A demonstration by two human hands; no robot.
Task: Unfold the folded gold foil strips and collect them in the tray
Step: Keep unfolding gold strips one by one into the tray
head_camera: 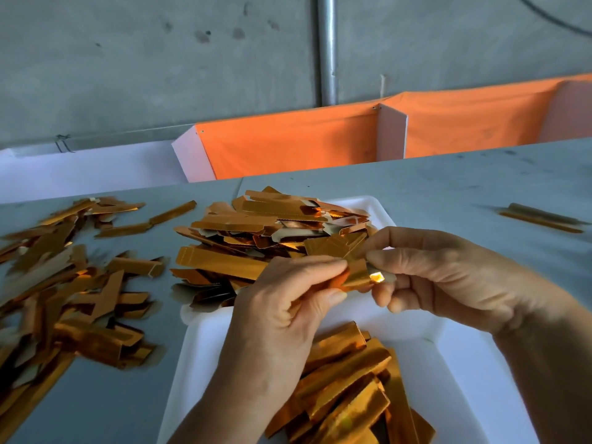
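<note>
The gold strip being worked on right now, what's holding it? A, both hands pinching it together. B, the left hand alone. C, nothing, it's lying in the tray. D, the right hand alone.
A: the left hand and right hand each pinch the gold strip between thumb and fingers, above the white tray.

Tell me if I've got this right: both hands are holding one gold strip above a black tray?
Not quite: the tray is white, not black, as the head view shows. The rest holds: the left hand and right hand pinch one gold strip above it.
</note>
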